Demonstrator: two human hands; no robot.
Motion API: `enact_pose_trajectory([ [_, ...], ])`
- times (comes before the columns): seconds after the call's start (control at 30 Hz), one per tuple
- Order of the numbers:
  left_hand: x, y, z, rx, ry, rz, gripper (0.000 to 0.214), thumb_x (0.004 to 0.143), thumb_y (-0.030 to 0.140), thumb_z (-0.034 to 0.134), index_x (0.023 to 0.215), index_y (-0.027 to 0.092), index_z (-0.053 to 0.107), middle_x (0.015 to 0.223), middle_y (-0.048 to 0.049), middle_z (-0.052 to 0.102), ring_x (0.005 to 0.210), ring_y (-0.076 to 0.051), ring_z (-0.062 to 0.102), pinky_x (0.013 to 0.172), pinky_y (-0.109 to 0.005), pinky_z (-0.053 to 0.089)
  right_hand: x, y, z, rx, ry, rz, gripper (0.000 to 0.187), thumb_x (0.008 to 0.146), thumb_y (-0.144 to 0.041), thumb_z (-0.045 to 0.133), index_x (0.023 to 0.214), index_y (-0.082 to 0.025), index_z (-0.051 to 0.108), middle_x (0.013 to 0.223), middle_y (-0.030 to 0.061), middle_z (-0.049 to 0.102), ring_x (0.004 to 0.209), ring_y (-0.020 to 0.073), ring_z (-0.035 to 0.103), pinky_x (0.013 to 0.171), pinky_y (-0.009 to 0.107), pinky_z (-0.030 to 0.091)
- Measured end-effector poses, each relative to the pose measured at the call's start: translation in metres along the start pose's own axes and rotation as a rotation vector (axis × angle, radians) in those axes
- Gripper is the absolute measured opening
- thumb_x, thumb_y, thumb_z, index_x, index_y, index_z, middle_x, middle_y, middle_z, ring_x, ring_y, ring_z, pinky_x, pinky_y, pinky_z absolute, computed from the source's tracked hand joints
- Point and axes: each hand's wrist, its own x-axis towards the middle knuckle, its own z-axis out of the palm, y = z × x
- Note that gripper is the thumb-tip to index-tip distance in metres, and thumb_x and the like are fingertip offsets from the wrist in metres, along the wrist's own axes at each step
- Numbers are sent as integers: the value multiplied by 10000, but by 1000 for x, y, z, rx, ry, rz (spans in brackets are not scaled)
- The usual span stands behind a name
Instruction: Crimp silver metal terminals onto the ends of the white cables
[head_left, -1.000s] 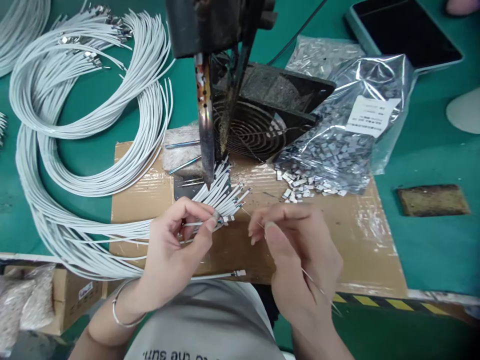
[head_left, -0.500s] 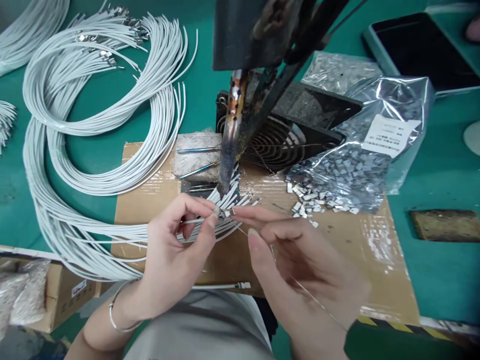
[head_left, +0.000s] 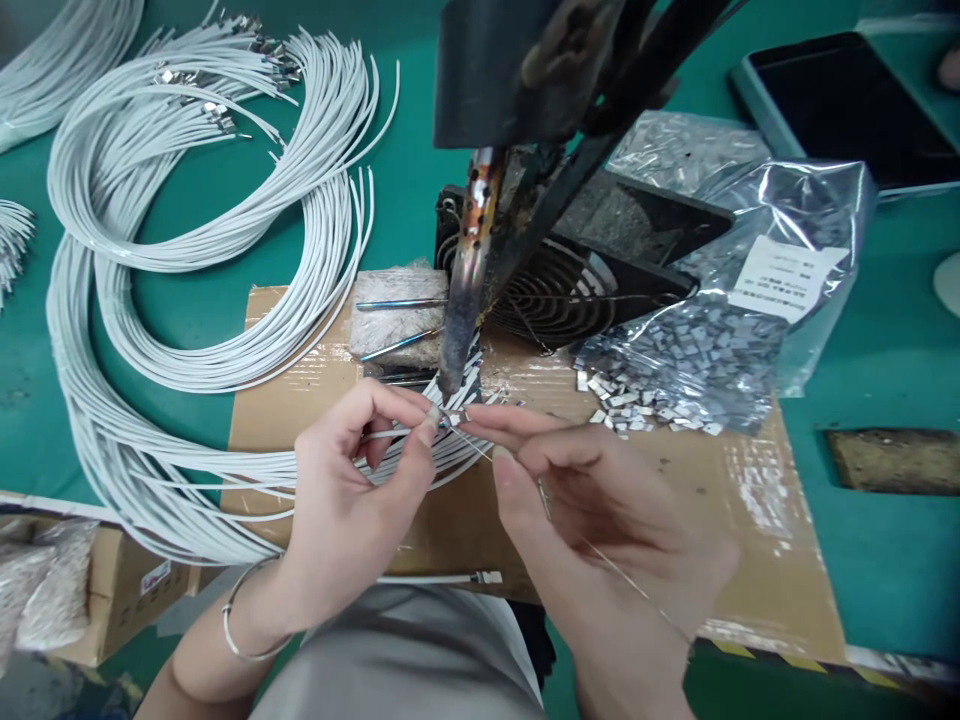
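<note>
My left hand [head_left: 352, 500] pinches the end of one white wire [head_left: 390, 434] between thumb and forefinger, just below the tip of a fixed soldering iron [head_left: 466, 290]. My right hand [head_left: 600, 520] is closed on a thin strand of solder wire [head_left: 600, 560] that runs back over my wrist; its forefinger tip touches a small metal terminal [head_left: 454, 420] at the wire's end. A fan of white wire ends [head_left: 465, 385] lies under the iron's tip on the cardboard sheet [head_left: 750, 500].
Large coils of white wires [head_left: 187, 250] cover the green bench at left. A black fan [head_left: 570, 280] sits behind the iron. A foil bag with spilled metal terminals [head_left: 697, 350] lies at right, a brown sponge [head_left: 892, 458] beyond it, a dark tablet [head_left: 840, 100] at far right.
My right hand moved left and up, bringing the solder wire to the wire end that my left hand holds under the iron tip. The view shifted slightly left.
</note>
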Motion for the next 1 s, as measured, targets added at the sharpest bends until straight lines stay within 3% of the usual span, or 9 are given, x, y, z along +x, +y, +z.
enact_pose_trajectory([
  [0.3, 1, -1, 1, -16, 24, -13, 162, 872, 73, 745, 827, 226, 720, 920, -13, 777, 970, -173, 689, 646, -251, 461, 6, -2, 6, 3, 39, -21, 249, 876, -10, 756, 848, -244, 674, 1051, -21, 852, 994, 133, 830, 911, 187, 650],
  [0.6, 11, 8, 2, -45, 29, -41, 147, 817, 79, 782, 780, 207, 721, 866, 4, 789, 712, -109, 631, 598, -228, 459, 11, -2, 9, -2, 57, -15, 224, 882, -25, 746, 849, -238, 685, 1087, 17, 859, 956, 179, 848, 913, 271, 695],
  [0.83, 14, 11, 3, -77, 31, -29, 163, 831, 55, 775, 775, 199, 722, 813, 12, 763, 737, -105, 686, 638, -192, 513, 14, -8, 13, 19, 81, 22, 223, 909, -32, 724, 830, -234, 670, 1083, 20, 859, 958, 179, 847, 896, 275, 698],
  [1.0, 15, 12, 3, -63, 42, -27, 170, 830, 59, 777, 762, 203, 719, 827, 9, 781, 694, -99, 633, 604, -205, 476, 14, -7, 14, 69, 70, 12, 234, 907, -12, 726, 852, -235, 683, 1109, 2, 854, 1008, 156, 841, 931, 237, 684],
])
